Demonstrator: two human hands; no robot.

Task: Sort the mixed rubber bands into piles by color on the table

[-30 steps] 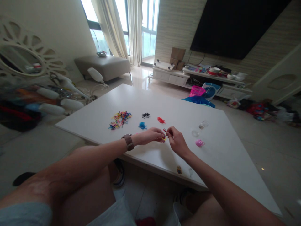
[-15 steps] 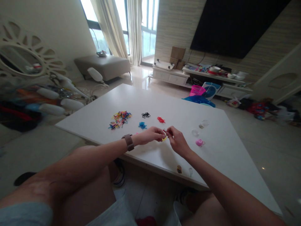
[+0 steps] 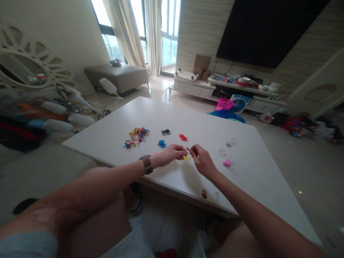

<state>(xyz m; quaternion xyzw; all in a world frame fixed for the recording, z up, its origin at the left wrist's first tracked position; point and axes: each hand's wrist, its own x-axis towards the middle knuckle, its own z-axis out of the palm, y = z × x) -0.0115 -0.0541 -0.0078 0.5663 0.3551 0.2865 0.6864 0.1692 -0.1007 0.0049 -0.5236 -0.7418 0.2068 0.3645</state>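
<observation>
Both hands are over the white table (image 3: 150, 111), fingertips close together. My right hand (image 3: 202, 160) pinches small dark red and black rubber bands (image 3: 188, 149). My left hand (image 3: 172, 154) is closed at the fingertips just left of them; whatever it holds is too small to make out. Below the fingers lies a pile of yellow rubber bands (image 3: 186, 158). Behind are red bands (image 3: 183, 137), blue bands (image 3: 161, 143) and black bands (image 3: 166, 132). A mixed-colour heap of bands (image 3: 137, 137) lies to the left. Pink bands (image 3: 156, 154) are partly hidden behind my left wrist.
To the right on the table stand a clear container (image 3: 231, 142), a clear round piece (image 3: 222, 152) and a pink item (image 3: 227, 163). Near the front edge lie a small yellow-brown figure (image 3: 204, 194) and a clear piece (image 3: 217, 196). A pink basket (image 3: 225, 104) is beyond the table.
My left fingertips have shifted slightly left, away from my right fingertips, and more of the yellow pile shows. My right hand stays nearly in place, still pinching the bands.
</observation>
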